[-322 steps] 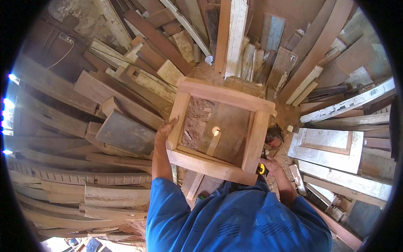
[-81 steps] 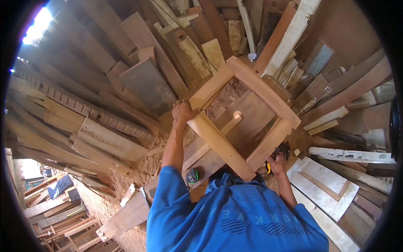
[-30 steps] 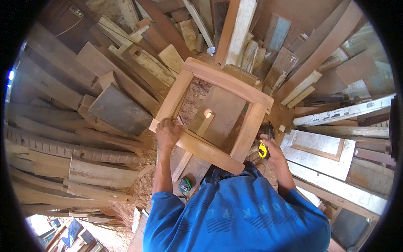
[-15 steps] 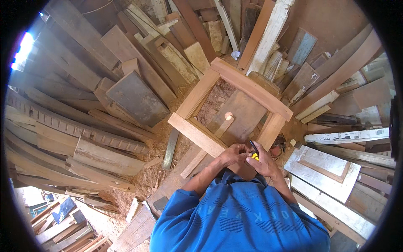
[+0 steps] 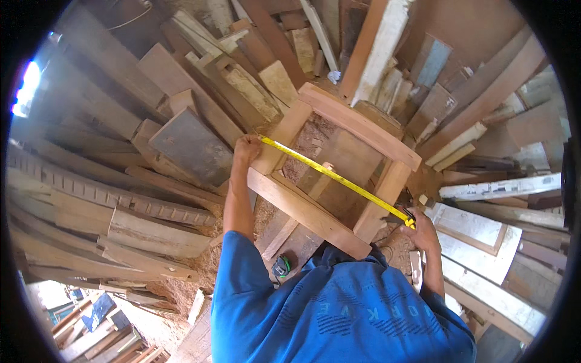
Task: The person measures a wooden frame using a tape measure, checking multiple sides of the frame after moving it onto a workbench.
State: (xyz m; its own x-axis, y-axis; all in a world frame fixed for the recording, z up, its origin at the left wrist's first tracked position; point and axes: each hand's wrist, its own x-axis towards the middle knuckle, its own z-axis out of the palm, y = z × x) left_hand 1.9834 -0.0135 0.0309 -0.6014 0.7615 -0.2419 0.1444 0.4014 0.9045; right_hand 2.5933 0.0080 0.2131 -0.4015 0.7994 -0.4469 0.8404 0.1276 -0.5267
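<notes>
A yellow tape measure blade is pulled out across a rectangular wooden frame, running over its left and right sides. My left hand pinches the blade's end at the frame's left edge. Beyond the right side, my right hand is closed around the yellow and black case of the tape measure. A small dark piece also shows by these fingers; its kind is unclear. Through the frame's opening, a block of wood and a flat board show beneath it.
A black and green case, perhaps another tape measure, lies left of the frame's near corner. Wood shavings cover the floor. Many boards lean at the back and left. A white panel lies at the right.
My hands have moved apart from beside each other at the near corner. The left went far left, the right went right, and the blade now stretches between them. The black and green case has come into sight.
</notes>
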